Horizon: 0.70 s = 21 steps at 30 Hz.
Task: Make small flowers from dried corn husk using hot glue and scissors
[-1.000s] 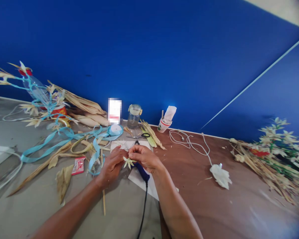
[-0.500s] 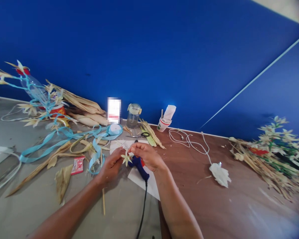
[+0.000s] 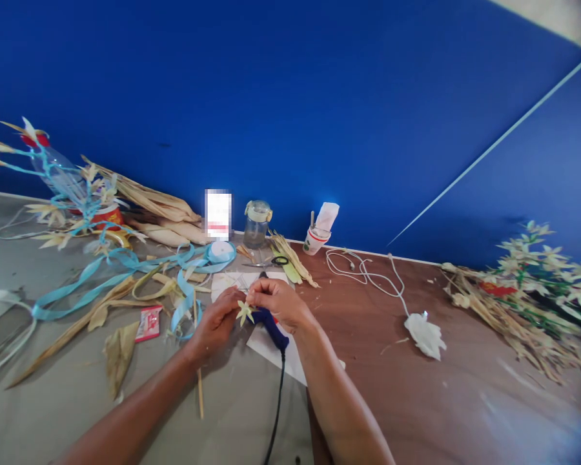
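Note:
My left hand (image 3: 216, 321) and my right hand (image 3: 279, 301) meet over the table, both pinching a small pale star-shaped husk flower (image 3: 244, 312) between their fingertips. Just under and behind the flower lies a blue glue gun (image 3: 272, 327) on a white sheet (image 3: 266, 341), with its black cord (image 3: 277, 407) running toward me. The right hand's fingers curl over the flower's right side, the left hand's fingers grip its left side.
Light blue ribbon (image 3: 107, 274) and dried husks (image 3: 121, 349) lie at the left, with a ribbon spool (image 3: 221, 251), glass jar (image 3: 257, 223), scissors (image 3: 271, 262) and paper cup (image 3: 316, 240) behind. A white cable (image 3: 368, 274), white flower (image 3: 426, 336) and a heap of husk flowers (image 3: 523, 297) lie right.
Both hands shifted slightly up and away with the flower still pinched between them. The view drifted a little to the right.

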Available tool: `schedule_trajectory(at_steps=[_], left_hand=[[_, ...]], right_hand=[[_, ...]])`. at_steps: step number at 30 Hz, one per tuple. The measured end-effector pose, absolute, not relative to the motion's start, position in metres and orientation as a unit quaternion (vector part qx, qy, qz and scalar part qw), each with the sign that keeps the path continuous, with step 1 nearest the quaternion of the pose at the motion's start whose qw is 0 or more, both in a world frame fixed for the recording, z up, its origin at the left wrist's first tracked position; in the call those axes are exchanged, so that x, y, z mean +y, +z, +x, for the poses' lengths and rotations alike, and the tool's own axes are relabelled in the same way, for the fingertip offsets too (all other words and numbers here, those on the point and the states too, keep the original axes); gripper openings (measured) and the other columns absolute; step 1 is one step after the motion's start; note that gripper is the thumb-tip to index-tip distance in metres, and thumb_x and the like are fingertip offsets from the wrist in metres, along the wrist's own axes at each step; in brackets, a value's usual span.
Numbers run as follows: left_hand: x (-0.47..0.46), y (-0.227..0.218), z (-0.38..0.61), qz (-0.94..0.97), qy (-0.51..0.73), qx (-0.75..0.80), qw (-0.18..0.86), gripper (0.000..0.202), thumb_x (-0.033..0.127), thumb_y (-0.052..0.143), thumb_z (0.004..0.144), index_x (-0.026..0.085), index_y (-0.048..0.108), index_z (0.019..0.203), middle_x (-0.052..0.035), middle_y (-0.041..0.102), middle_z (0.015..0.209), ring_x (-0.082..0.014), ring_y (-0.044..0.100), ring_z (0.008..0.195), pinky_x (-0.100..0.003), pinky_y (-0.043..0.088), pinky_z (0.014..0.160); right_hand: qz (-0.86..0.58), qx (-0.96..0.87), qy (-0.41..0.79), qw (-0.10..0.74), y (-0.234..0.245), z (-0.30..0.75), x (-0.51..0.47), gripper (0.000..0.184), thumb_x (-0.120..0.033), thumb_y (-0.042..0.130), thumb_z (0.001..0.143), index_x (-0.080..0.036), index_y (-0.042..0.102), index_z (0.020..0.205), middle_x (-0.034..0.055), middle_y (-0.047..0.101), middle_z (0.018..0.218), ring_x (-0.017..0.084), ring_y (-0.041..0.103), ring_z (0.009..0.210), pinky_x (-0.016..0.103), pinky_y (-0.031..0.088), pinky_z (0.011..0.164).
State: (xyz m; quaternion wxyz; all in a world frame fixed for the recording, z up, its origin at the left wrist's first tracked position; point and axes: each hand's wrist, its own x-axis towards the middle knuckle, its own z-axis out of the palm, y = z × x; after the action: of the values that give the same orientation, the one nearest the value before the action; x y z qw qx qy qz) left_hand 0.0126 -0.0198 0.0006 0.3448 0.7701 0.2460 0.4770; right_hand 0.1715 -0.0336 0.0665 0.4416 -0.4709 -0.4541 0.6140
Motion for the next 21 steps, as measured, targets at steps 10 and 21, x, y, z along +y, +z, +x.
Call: schedule_trajectory(at_steps=[10, 21], left_hand=[[-0.021, 0.004, 0.013, 0.750, 0.471, 0.282, 0.368, 0.023, 0.021, 0.043, 0.086, 0.022, 0.065, 0.081, -0.0072, 0.065, 0.086, -0.0220, 0.059, 0.093, -0.050, 0.034, 0.102], [-0.021, -0.001, 0.014, 0.765, 0.457, 0.268, 0.367, 0.023, 0.018, 0.040, 0.087, 0.021, 0.063, 0.083, -0.0064, 0.065, 0.084, -0.0208, 0.057, 0.093, -0.043, 0.040, 0.094]], right_hand=[[-0.506, -0.410, 0.578, 0.492, 0.056, 0.180, -0.024, 0.026, -0.038, 0.075, 0.054, -0.016, 0.062, 0.060, -0.0054, 0.049, 0.053, 0.007, 0.035, 0.051, 0.023, 0.028, 0.054], [-0.479, -0.588, 0.485, 0.435, 0.075, 0.172, -0.038, 0.024, -0.037, 0.068, 0.068, -0.016, 0.061, 0.057, 0.0005, 0.054, 0.070, 0.013, 0.050, 0.068, 0.025, 0.040, 0.066]])
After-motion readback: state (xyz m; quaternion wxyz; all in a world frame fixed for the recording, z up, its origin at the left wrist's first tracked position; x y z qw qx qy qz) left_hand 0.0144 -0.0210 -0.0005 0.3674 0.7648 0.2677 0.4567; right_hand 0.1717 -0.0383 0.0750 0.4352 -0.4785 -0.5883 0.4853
